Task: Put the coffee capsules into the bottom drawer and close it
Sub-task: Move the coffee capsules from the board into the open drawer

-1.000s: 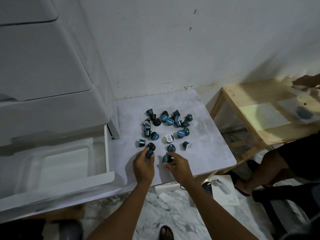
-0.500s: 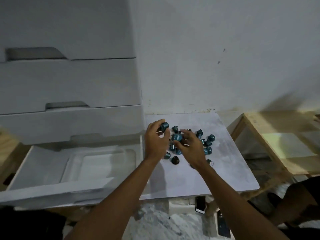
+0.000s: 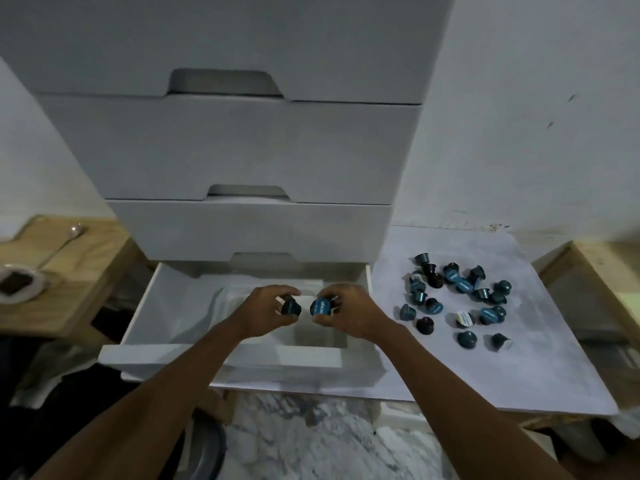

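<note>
Bare forearms and hands [image 3: 273, 311] (no sleeves, rings or watch visible)

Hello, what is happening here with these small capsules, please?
A person is moving coffee capsules into the open bottom drawer. The left hand and the right hand each hold a capsule over it. Most capsules are on the white board to the right.
</note>
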